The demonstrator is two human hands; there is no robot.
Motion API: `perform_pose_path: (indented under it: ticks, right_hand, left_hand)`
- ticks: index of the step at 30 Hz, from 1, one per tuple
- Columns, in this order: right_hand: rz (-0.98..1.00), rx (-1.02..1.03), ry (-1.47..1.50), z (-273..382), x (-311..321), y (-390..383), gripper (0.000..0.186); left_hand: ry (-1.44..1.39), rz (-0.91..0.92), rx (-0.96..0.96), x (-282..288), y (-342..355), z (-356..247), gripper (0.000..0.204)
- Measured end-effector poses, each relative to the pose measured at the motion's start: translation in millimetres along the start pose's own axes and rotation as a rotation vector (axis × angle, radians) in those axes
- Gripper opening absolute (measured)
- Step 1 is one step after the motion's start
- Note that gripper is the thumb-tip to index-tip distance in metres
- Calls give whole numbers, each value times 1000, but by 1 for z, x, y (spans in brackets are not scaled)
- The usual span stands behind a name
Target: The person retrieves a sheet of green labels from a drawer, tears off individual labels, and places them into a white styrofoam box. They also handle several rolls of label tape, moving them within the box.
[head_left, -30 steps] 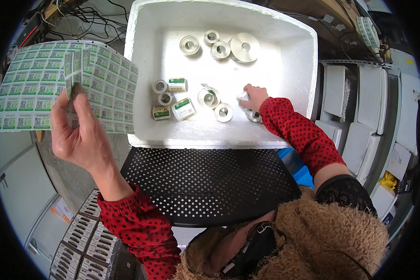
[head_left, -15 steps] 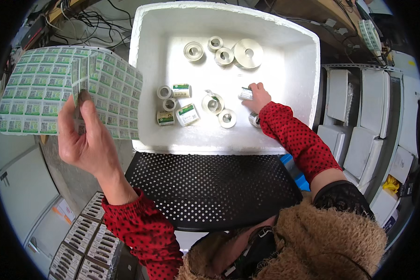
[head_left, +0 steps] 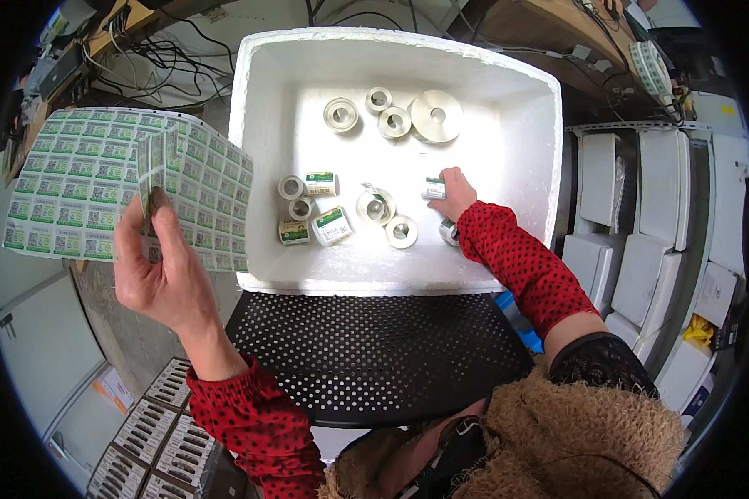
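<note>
Nearest, at six o'clock in the view, a black perforated panel (head_left: 374, 358) shows before a white foam box (head_left: 259, 108), while at nine o'clock the left hand (head_left: 166, 273) pinches a label sheet (head_left: 66, 185) between thumb and fingers. Inside the box, at two o'clock, the right hand's (head_left: 458, 191) fingers close on a small roll (head_left: 434, 188) (another roll (head_left: 448, 232) peeks out by the cuff (head_left: 478, 229)); farther, at one o'clock, lies a large pale roll (head_left: 452, 123).

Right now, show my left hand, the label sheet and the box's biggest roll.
Left hand (head_left: 168, 284): head view, middle of the hand.
Label sheet (head_left: 73, 191): head view, its printed left half.
Biggest roll (head_left: 434, 131): head view, flat face below the hole.
</note>
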State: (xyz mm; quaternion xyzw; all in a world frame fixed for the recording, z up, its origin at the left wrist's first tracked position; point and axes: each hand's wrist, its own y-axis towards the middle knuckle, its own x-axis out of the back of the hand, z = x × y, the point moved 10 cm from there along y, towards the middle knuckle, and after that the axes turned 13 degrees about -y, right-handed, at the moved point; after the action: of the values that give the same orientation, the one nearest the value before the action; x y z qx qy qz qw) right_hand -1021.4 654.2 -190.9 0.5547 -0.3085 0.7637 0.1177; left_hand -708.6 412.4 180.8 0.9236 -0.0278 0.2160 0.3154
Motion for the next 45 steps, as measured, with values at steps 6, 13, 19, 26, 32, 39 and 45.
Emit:
perform_pose_path:
  ticks: [6,13,19,26,32,39,45]
  right_hand:
    - [-7,15,57,2,6,-1,60]
    - [22,1,71,1,7,-1,58]
    - [0,14,57,6,17,-3,52]
    - [127,328,15,61,19,-29,51]
    - [203,486,96,69,18,-37,68]
    - [283,29,241,-38,35,-10,46]
    - [548,-53,-264,-51,21,-46,42]
  left_hand:
    - [-30,2,6,0,-2,5,13]
    - [-19,-3,-19,0,-1,1,12]
    - [-7,-5,-11,1,-2,1,12]
    - [-39,-15,15,1,-1,2,12]
    - [-71,-49,13,3,0,0,11]
    - [-77,-23,-4,3,-3,6,13]
    - [-76,-47,-15,6,-2,8,14]
